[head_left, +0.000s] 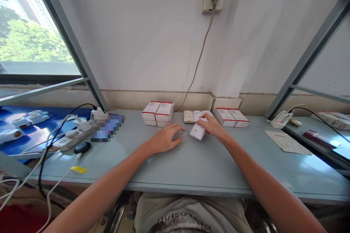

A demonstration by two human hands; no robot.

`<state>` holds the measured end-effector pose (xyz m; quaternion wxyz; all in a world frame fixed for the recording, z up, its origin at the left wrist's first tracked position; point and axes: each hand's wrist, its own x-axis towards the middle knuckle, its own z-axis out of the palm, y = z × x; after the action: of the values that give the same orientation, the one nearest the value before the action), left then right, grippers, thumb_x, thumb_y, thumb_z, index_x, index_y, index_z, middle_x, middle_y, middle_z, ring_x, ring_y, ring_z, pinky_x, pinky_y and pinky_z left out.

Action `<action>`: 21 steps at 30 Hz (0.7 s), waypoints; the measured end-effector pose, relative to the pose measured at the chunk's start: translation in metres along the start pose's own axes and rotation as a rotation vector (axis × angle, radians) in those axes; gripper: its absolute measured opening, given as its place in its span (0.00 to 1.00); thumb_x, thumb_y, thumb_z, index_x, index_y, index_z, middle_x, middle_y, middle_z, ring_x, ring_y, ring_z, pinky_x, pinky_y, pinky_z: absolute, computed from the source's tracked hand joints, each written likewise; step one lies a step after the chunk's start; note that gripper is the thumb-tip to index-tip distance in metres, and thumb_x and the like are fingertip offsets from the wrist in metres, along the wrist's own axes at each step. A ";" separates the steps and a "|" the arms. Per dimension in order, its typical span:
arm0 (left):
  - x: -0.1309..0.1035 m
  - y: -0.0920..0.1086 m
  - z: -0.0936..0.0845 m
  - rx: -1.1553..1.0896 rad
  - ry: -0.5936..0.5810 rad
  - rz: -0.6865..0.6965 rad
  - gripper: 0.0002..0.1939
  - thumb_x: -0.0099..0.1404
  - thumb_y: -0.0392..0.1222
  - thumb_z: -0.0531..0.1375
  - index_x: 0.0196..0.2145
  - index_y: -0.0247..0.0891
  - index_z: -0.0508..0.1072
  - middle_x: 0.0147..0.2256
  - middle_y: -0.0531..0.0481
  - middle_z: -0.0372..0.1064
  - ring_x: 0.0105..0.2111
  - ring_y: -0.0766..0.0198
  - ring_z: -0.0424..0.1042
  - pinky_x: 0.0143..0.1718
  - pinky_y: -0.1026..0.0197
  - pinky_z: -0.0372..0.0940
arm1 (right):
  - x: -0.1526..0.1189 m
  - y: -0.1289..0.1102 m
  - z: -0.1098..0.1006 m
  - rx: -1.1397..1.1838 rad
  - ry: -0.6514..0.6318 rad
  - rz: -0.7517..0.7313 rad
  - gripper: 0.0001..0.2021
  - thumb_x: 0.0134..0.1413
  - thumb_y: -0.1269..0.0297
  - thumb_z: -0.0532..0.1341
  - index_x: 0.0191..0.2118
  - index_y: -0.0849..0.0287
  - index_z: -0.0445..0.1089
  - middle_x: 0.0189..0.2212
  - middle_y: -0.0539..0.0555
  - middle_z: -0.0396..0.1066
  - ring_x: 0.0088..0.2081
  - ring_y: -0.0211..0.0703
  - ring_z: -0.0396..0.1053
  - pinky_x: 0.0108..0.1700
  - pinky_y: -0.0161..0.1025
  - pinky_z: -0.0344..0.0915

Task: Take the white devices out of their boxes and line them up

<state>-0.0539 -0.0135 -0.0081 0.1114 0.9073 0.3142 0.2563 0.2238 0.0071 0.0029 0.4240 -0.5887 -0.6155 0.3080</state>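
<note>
In the head view my right hand (pixel 211 125) grips a small white rectangular device (pixel 197 131) with a red mark, tilted just above the table (pixel 207 167). My left hand (pixel 167 138) is just left of it, with thumb and fingers apart. A clear plastic bag (pixel 155 156) lies under and beside that hand; its outline is faint. Behind the right hand, a row of similar white devices (pixel 197 115) lies on the table, one of them more cream-coloured (pixel 188 117).
White boxes with red edges stand in a left stack (pixel 158 113) and a right group (pixel 232 117). Further left are a phone (pixel 108 128), a round black object (pixel 82 147) and a power strip (pixel 71 139) with cables. A paper sheet (pixel 287 142) lies right.
</note>
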 end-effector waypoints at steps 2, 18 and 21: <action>0.000 0.002 -0.002 -0.041 0.008 0.008 0.19 0.70 0.34 0.58 0.56 0.46 0.71 0.57 0.47 0.75 0.56 0.51 0.75 0.59 0.47 0.68 | -0.001 -0.002 -0.001 0.042 -0.039 0.048 0.13 0.50 0.52 0.68 0.38 0.52 0.72 0.24 0.47 0.69 0.23 0.41 0.63 0.23 0.37 0.58; 0.008 0.010 -0.006 -0.452 0.304 -0.086 0.07 0.64 0.31 0.52 0.36 0.41 0.65 0.40 0.49 0.72 0.42 0.60 0.72 0.41 0.59 0.64 | -0.011 -0.016 -0.001 0.130 -0.327 0.117 0.11 0.56 0.53 0.66 0.37 0.54 0.72 0.30 0.48 0.66 0.29 0.38 0.61 0.25 0.36 0.54; 0.007 0.006 -0.010 -0.434 0.257 -0.069 0.10 0.65 0.32 0.49 0.39 0.41 0.67 0.40 0.49 0.72 0.42 0.60 0.71 0.45 0.56 0.65 | -0.014 -0.020 -0.001 0.084 -0.353 0.115 0.10 0.56 0.55 0.65 0.38 0.54 0.73 0.30 0.49 0.68 0.29 0.39 0.61 0.26 0.37 0.56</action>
<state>-0.0514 -0.0137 0.0049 0.2714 0.8110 0.2940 0.4269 0.2149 -0.0092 0.0190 0.3156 -0.5413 -0.6323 0.4556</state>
